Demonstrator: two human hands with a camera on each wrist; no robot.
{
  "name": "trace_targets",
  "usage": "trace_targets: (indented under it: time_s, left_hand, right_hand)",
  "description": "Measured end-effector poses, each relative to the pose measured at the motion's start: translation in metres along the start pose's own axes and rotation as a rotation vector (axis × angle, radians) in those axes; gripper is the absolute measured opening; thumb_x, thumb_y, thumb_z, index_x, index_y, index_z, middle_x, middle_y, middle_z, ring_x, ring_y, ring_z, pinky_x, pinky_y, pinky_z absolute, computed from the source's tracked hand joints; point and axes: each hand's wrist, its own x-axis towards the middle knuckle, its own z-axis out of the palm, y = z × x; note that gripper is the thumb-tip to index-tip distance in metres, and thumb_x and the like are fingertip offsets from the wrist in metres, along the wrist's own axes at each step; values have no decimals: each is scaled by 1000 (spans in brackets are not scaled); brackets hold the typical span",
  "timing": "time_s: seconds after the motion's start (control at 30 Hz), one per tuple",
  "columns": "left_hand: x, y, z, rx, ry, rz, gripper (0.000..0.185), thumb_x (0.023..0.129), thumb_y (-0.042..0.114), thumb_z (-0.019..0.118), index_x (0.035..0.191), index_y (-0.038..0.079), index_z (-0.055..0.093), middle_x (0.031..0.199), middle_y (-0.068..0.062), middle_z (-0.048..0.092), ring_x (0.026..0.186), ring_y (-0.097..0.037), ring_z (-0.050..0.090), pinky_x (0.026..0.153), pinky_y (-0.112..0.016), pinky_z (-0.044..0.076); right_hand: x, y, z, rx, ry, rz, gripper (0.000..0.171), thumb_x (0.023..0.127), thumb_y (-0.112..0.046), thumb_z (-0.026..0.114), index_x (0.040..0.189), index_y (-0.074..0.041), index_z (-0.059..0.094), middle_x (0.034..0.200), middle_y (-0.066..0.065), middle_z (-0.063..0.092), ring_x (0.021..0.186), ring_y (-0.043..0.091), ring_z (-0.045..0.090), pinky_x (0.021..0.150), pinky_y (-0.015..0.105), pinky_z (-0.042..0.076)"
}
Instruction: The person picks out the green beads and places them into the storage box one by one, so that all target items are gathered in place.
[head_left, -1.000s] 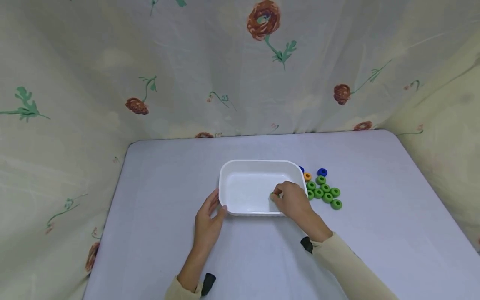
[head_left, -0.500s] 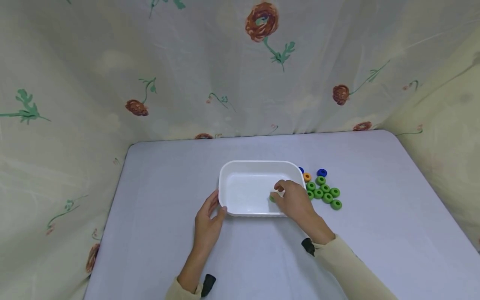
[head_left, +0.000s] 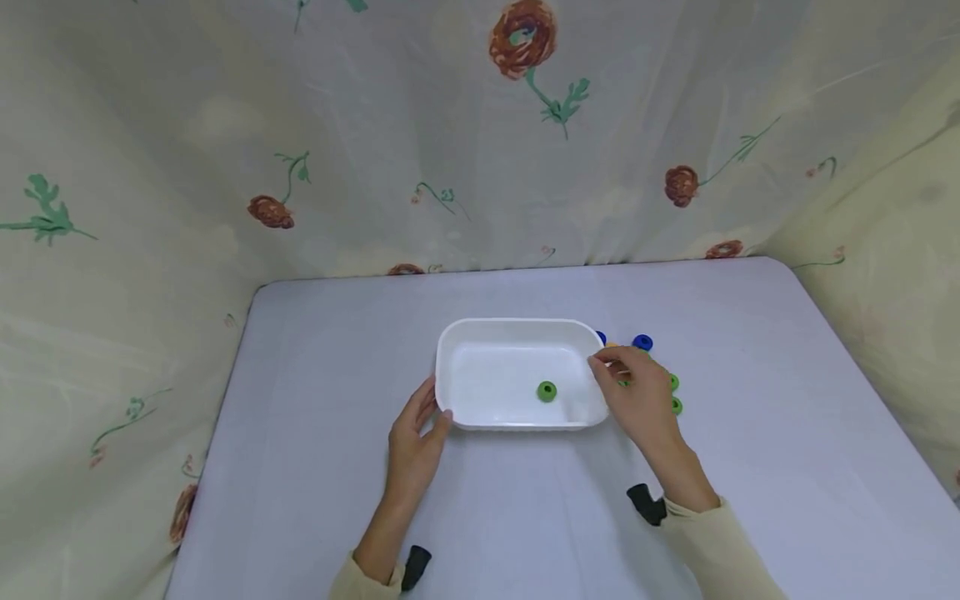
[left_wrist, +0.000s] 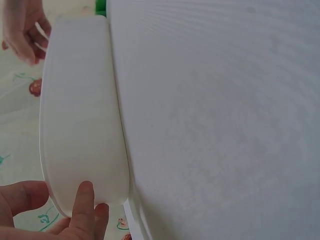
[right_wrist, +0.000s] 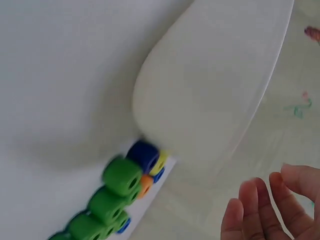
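A white plastic tub (head_left: 517, 322) stands mid-table with one green ring (head_left: 547, 391) lying on its floor. My left hand (head_left: 435, 405) rests against the tub's near left corner, thumb along the front wall; the left wrist view shows that thumb (left_wrist: 85, 205) on the tub's wall (left_wrist: 80, 115). My right hand (head_left: 611, 363) hovers empty over the ring pile just right of the tub, fingers loosely bent. Green rings (head_left: 675, 383) and a blue ring (head_left: 642, 342) peek out past it. In the right wrist view the green rings (right_wrist: 121, 176) and blue ring (right_wrist: 144, 154) lie beside the tub (right_wrist: 210, 90).
The lilac table (head_left: 750, 433) is enclosed at the back and both sides by a flowered curtain (head_left: 480, 150). An orange ring is mostly hidden under my right hand. Black wrist mounts (head_left: 647, 502) sit near both cuffs.
My right hand let the green ring go inside the tub and moved right, out over the rim to the ring pile. The left hand stayed on the tub's corner.
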Motion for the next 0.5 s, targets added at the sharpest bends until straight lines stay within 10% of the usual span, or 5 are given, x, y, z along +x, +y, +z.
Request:
trace_targets:
  time_s: [0.27, 0.5]
  left_hand:
    - [1, -1, -1, -18, -10, 9, 57, 98, 10, 62, 152, 14, 43, 154, -10, 48, 141, -29, 49, 110, -39, 52]
    - [0, -2, -2, -28, -16, 2, 55, 99, 10, 61, 151, 14, 44, 154, -9, 48, 142, -28, 48, 111, -44, 51]
  right_hand:
    - [-9, 41, -24, -45, 76, 116, 18, 96, -15, 67, 106, -1, 73, 109, 14, 71, 96, 26, 67, 75, -2, 43]
    - [-19, 66, -32, -109, 118, 179, 17, 95, -14, 68, 103, 0, 74, 106, 16, 71, 99, 31, 66, 86, 39, 53]
